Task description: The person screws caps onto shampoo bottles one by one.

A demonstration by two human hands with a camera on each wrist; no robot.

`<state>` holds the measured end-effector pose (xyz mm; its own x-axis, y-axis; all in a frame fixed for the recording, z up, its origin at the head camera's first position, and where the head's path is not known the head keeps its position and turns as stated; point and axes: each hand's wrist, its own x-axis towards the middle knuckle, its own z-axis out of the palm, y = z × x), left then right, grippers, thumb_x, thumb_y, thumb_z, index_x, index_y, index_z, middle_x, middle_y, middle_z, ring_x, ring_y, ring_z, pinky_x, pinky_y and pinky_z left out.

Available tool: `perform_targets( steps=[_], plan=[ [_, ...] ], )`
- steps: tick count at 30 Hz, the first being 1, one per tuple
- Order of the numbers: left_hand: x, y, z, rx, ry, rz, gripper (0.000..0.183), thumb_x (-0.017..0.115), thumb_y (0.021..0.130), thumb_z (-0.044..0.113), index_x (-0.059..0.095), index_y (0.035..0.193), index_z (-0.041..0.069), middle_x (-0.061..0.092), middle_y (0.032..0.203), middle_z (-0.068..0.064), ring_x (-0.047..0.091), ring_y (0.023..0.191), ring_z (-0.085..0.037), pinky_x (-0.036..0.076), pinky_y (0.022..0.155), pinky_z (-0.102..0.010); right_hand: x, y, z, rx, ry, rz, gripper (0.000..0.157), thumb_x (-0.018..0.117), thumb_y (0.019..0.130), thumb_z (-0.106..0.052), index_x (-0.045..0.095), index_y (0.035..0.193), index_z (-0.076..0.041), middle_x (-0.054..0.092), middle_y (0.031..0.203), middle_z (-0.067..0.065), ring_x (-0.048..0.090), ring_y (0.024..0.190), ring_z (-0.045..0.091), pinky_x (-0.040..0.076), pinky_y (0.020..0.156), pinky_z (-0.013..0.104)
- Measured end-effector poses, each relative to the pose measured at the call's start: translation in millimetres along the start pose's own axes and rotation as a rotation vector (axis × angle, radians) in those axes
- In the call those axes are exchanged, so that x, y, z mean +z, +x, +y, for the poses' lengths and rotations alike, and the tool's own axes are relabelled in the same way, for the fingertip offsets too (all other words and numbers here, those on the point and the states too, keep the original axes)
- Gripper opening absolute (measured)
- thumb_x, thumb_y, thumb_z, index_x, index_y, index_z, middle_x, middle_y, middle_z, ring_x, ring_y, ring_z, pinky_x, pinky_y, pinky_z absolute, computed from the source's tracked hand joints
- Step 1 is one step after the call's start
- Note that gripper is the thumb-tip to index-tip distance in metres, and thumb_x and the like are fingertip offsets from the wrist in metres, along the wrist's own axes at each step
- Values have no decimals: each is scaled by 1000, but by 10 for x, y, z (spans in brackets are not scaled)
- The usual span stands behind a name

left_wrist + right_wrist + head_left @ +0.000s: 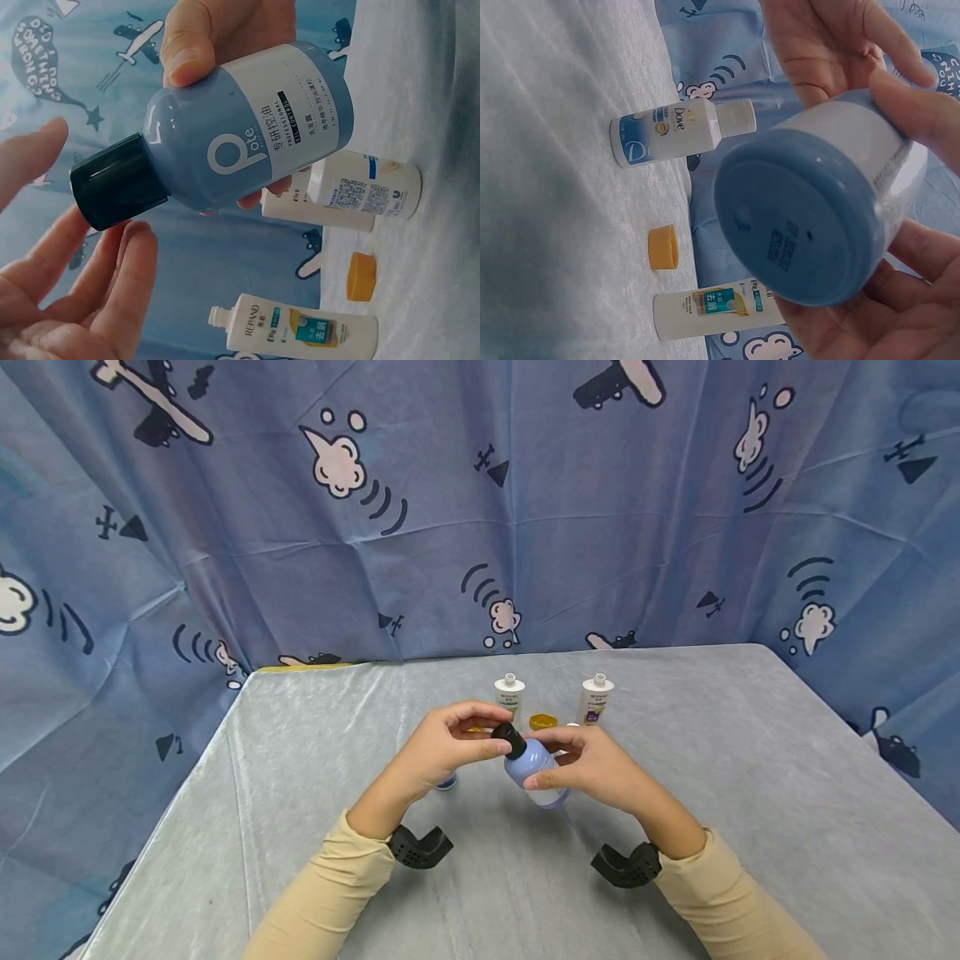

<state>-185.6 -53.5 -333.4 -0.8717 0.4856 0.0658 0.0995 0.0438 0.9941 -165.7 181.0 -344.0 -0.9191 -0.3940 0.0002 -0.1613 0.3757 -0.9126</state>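
Observation:
A periwinkle-blue bottle (534, 766) with a black cap (508, 739) is held tilted above the table, cap toward the left. My right hand (592, 767) grips its body, thumb on the near side and fingers behind and beneath, as the left wrist view shows. Around the cap is my left hand (456, 739), with thumb and fingers spread. In the left wrist view its thumb (37, 154) stands apart from the cap, while a fingertip overlaps the cap's lower edge. The right wrist view shows the bottle's round base (795, 217), printed with small dark text.
Two capless white bottles, one at left (509, 692) and one at right (596, 697), stand behind the hands. Between them lies a yellow cap (543, 722). A Dove bottle (671, 131) stands at left, and another white bottle (367, 184) at right. A patterned blue curtain (450, 510) hangs behind the table.

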Motion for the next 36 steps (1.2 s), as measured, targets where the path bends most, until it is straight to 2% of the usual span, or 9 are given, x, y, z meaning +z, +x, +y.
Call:
perform_targets(
  steps=[6, 11, 19, 24, 29, 32, 36],
  plan=[
    [9, 16, -27, -24, 45, 50, 34, 77, 86, 11, 69, 118, 4, 71, 110, -7, 66, 98, -11, 56, 88, -28, 5, 5, 8, -5, -3, 3, 59, 86, 77, -19, 63, 127, 4, 68, 116, 21, 71, 88, 19, 58, 75, 28],
    [13, 24, -34, -31, 46, 64, 29, 77, 86, 10, 69, 113, 3, 70, 100, -2, 65, 91, -11, 55, 84, -26, 10, 6, 13, -2, -6, 1, 60, 86, 77, -20, 64, 128, 3, 68, 117, 21, 70, 88, 19, 58, 75, 28],
    [9, 14, -27, -23, 47, 19, 35, 74, 87, 9, 67, 120, 1, 69, 114, -10, 67, 99, -16, 56, 86, -27, 14, 4, 16, -3, -3, -2, 60, 86, 77, -20, 64, 128, 3, 68, 117, 21, 70, 88, 19, 58, 76, 28],
    [4, 20, -40, -16, 43, 6, 34, 74, 87, 8, 67, 120, 2, 68, 116, -12, 66, 97, -13, 56, 85, -26, 15, 4, 15, 1, -5, -2, 60, 86, 77, -21, 64, 128, 2, 68, 118, 21, 70, 89, 19, 58, 76, 27],
    [5, 23, -38, -6, 24, -5, 37, 72, 87, 4, 65, 122, -4, 68, 116, -14, 67, 93, -11, 56, 83, -24, 14, 5, 12, -3, -7, -6, 60, 86, 77, -20, 64, 128, 3, 68, 118, 21, 70, 88, 18, 58, 75, 27],
    [6, 23, -31, -11, 26, -2, 39, 72, 87, 5, 64, 124, -4, 68, 119, -14, 67, 99, -14, 56, 85, -25, 12, 8, 15, -3, 1, -4, 60, 86, 77, -20, 64, 128, 3, 68, 117, 21, 70, 88, 19, 58, 75, 28],
    [13, 27, -27, -33, 39, 37, 38, 75, 86, 9, 66, 123, 2, 68, 120, -10, 64, 106, -17, 56, 88, -27, 15, 12, 19, 7, 3, 5, 60, 86, 77, -21, 64, 128, 3, 68, 118, 21, 70, 89, 19, 58, 76, 28]
  ],
)
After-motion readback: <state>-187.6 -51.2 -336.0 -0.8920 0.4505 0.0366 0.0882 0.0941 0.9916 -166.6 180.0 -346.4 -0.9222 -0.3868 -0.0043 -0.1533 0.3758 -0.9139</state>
